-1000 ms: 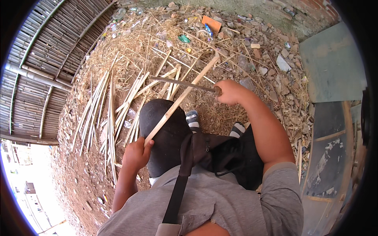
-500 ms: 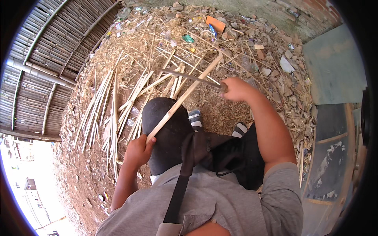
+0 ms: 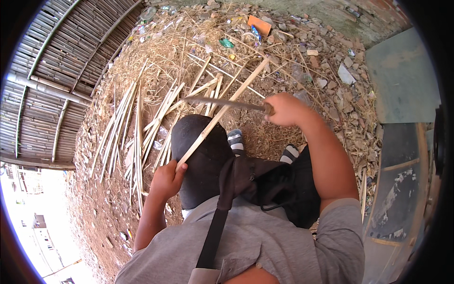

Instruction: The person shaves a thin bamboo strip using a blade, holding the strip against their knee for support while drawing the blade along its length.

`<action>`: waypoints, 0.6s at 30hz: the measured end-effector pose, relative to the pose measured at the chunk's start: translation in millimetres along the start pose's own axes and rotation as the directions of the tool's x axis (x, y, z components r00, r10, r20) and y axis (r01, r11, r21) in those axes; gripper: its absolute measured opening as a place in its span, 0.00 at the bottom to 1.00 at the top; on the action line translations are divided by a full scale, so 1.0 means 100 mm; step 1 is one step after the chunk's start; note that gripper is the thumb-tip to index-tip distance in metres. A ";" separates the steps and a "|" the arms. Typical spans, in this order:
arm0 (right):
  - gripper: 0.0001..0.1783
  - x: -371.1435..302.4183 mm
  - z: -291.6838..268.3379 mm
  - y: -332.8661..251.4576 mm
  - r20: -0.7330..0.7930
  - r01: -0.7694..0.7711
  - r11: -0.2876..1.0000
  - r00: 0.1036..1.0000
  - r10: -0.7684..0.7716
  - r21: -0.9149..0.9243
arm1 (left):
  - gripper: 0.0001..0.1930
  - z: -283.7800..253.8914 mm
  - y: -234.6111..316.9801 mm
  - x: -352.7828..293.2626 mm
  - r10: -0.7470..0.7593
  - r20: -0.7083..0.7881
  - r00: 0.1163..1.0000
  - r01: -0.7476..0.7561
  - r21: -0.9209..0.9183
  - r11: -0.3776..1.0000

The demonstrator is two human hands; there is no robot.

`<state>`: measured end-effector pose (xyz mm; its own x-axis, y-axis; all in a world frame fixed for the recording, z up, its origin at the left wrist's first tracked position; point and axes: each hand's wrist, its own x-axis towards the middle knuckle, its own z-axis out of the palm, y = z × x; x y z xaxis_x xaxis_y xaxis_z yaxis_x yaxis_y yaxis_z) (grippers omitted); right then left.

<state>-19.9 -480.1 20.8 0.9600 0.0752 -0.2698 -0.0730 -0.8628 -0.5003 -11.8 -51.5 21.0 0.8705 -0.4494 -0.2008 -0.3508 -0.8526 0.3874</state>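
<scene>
A slatted bamboo wall stands at far left, then loose split bamboo strips lie on the littered ground. My left hand grips the near end of one bamboo strip, which slants up and away past my knee. A long-bladed knife crosses it, contact unclear; my right hand is closed around its handle.
</scene>
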 end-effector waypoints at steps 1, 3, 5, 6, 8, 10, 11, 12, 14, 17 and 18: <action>0.14 0.01 -0.01 0.08 -0.039 -0.022 1.000 0.999 0.022 0.020 | 0.26 -0.01 0.02 0.00 -0.015 0.010 1.000 0.014 0.014 1.000; 0.14 0.06 0.02 0.21 -0.115 -0.064 0.996 0.991 0.071 0.062 | 0.27 -0.05 0.06 0.00 -0.042 0.030 0.999 0.040 0.042 0.998; 0.14 0.06 0.02 0.09 -0.076 -0.059 0.997 0.995 0.062 0.040 | 0.27 -0.06 0.05 -0.01 -0.039 0.022 0.999 0.038 0.051 0.998; 0.14 0.05 -0.01 -0.06 -0.028 -0.050 0.998 0.998 0.051 0.045 | 0.27 -0.06 0.05 -0.02 -0.040 0.018 0.999 0.039 0.055 0.998; 0.14 -0.02 0.10 -0.20 0.004 0.049 0.999 0.999 -0.049 0.011 | 0.27 -0.06 0.05 -0.01 -0.041 0.030 0.999 0.039 0.066 0.997; 0.16 -0.02 0.20 -0.25 0.031 0.146 0.988 0.989 -0.144 -0.050 | 0.27 -0.07 0.05 -0.02 -0.050 0.047 0.998 0.047 0.064 0.997; 0.17 -0.02 0.24 -0.25 0.046 0.196 0.977 0.980 -0.193 -0.079 | 0.27 -0.06 0.04 -0.01 -0.039 0.043 0.998 0.037 0.047 0.998; 0.18 0.06 0.22 -0.15 0.051 0.132 0.991 0.990 -0.131 -0.001 | 0.28 -0.05 0.03 0.02 -0.029 0.039 0.999 0.027 0.031 0.999; 0.21 0.23 0.12 0.21 0.073 -0.010 0.988 0.997 -0.001 0.151 | 0.28 -0.07 0.02 0.00 -0.028 0.053 0.998 0.029 -0.006 1.000; 0.25 0.24 0.14 0.44 -0.249 -0.097 0.952 0.953 0.174 0.292 | 0.28 -0.13 0.04 0.02 -0.039 0.063 0.997 0.042 -0.038 0.998; 0.27 0.23 0.13 0.49 -0.214 -0.112 0.958 0.962 0.171 0.263 | 0.28 -0.13 0.03 0.04 -0.034 0.069 0.997 0.036 -0.024 0.999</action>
<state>-4.6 -514.7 -20.5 0.9687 -0.1822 -0.1688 -0.2484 -0.7036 -0.6658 -4.9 -52.1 33.0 0.8562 -0.4373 -0.2751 -0.3110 -0.8615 0.4014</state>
